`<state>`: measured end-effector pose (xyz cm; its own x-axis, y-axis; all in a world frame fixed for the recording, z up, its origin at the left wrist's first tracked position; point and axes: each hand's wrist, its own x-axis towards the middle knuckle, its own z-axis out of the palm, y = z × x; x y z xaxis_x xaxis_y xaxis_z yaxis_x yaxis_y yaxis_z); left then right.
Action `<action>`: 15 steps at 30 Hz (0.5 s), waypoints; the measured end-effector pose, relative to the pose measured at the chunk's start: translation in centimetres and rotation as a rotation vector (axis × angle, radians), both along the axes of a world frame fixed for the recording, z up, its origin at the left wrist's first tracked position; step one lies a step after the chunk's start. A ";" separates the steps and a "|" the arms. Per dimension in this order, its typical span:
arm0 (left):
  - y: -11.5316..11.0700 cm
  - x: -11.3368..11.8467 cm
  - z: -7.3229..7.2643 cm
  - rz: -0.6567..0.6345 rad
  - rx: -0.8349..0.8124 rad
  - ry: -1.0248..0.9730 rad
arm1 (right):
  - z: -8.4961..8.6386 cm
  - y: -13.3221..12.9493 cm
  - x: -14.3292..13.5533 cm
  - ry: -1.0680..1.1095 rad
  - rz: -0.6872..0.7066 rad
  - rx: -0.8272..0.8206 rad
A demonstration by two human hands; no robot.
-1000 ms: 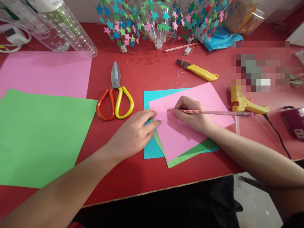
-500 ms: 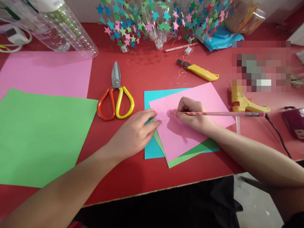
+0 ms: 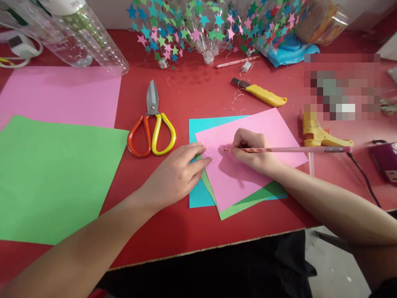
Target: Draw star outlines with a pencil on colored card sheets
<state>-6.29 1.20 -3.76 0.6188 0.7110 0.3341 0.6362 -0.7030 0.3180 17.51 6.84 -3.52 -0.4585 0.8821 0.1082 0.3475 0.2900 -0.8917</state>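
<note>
Pinched in my right hand is a pink pencil, its tip at the surface of a pink paper sheet. Faint star outlines are drawn near the sheet's left edge. My left hand rests with fingers stretched over that edge, holding nothing. Beneath the pink sheet lie a green sheet and a blue sheet, both partly covered. Scissors with one red and one yellow handle lie just beyond my left hand.
A yellow utility knife lies behind the papers, a yellow glue gun to their right. Large green paper and pink paper cover the left side. Star-covered decorations and clear plastic bottles stand at the back.
The pencil's back end has swung slightly right and the tip has shifted a tiny bit over the sheet. My left hand stays in place.
</note>
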 end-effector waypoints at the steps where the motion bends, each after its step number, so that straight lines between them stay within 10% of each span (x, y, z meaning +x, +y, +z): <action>1: 0.0 0.0 0.0 0.000 -0.004 0.002 | 0.0 0.0 0.0 -0.005 0.002 0.003; 15: 0.0 0.1 0.1 0.009 -0.018 -0.003 | 0.4 -0.3 -0.4 -0.071 0.089 0.016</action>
<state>-6.23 1.21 -3.66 0.6114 0.7223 0.3232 0.6412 -0.6916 0.3325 17.08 6.50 -3.07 -0.5418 0.8361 0.0862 0.3821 0.3363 -0.8607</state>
